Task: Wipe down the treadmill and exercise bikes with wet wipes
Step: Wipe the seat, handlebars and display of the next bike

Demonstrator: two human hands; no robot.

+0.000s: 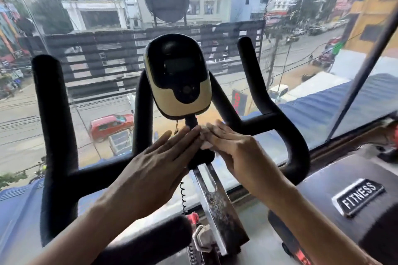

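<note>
At a glass wall (301, 84) overlooking a busy street, a person stands behind an exercise bike (56, 114), seen from their own head. Both hands meet on the thin black stem (191, 121) just under the bike's black-and-cream console (178, 75). The left hand (159, 163) lies flat, fingers straight and together, pressed against the stem's left side. The right hand (234, 153) presses a pale wet wipe (205, 146) to the stem's right side with straight fingers; its thumb is hidden, so a pinch cannot be ruled out.

The work appears to be partway through this bike. The stem is being wiped now. The foam handlebars and console show no clear sign of being wiped or not, and the metal post (215, 200) below looks speckled with grime, so it probably remains to be done. A dark machine with a FITNESS label (358, 197) stands to the right; whether it is the treadmill cannot be told.

A coiled cable (183, 196) hangs beside the post. Outside are buildings, blue roofs and a red car (111, 126).
</note>
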